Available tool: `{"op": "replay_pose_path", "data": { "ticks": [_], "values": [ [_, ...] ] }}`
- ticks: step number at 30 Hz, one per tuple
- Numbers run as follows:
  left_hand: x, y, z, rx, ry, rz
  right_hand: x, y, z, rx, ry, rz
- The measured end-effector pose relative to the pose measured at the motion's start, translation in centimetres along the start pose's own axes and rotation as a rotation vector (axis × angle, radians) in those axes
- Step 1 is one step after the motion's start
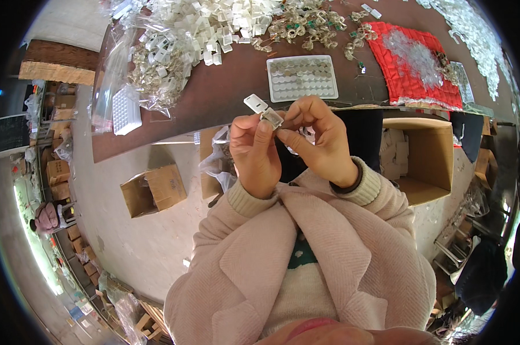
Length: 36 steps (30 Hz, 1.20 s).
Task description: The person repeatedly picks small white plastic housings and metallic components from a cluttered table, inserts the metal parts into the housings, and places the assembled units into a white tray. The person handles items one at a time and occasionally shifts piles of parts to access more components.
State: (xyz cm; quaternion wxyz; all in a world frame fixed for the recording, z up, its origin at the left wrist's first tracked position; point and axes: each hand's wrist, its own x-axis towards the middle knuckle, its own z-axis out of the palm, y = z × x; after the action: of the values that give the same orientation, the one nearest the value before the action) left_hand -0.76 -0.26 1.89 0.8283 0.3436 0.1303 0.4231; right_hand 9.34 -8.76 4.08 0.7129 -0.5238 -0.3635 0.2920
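Observation:
A small white plastic case (256, 104) with its hinged lid flipped up is pinched between the thumb and fingers of my left hand (252, 154), just off the table's near edge. Close against its right side, my right hand (324, 142) has thumb and forefinger drawn together. Whatever lies between those fingertips is too small to make out. Behind my hands, a white tray (300, 58) on the table holds rows of round discs, some silvery. Farther back are a heap of loose white plastic cases (214, 26) and a tangle of coiled wire strings (306, 26) with green bits.
On the dark table (237, 80) lie a red quilted cloth (385, 72) bearing clear pieces, stacked white trays (126, 112) and clear plastic bags (107, 80). Cardboard boxes stand below, one at left (168, 187), one at right (429, 161). A pink-clad figure (46, 218) appears far left.

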Motion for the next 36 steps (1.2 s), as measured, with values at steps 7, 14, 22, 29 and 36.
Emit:
{"op": "replay_pose_path", "data": {
  "ticks": [7, 14, 22, 29, 36],
  "values": [
    [1.2, -0.3, -1.9, 0.017, 0.019, -0.050, 0.2, 0.8, -2.5, -0.327, 0.064, -0.024],
    [1.8, -1.0, -3.1, 0.062, 0.020, -0.146, 4.9, 3.0, -6.0, -0.929, 0.212, -0.352],
    [2.2, -0.8, -3.6, 0.027, 0.036, -0.153, 5.9, 4.9, -4.8, -1.163, 0.100, -0.314],
    [2.7, -0.9, -4.0, -0.063, 0.052, -0.190, 6.8, 4.9, -5.5, -1.159, 0.105, -0.351],
    [2.9, -0.7, -4.2, 0.002, 0.008, -0.180, 6.9, 4.7, -5.8, -1.227, -0.015, -0.380]
  ]
}}
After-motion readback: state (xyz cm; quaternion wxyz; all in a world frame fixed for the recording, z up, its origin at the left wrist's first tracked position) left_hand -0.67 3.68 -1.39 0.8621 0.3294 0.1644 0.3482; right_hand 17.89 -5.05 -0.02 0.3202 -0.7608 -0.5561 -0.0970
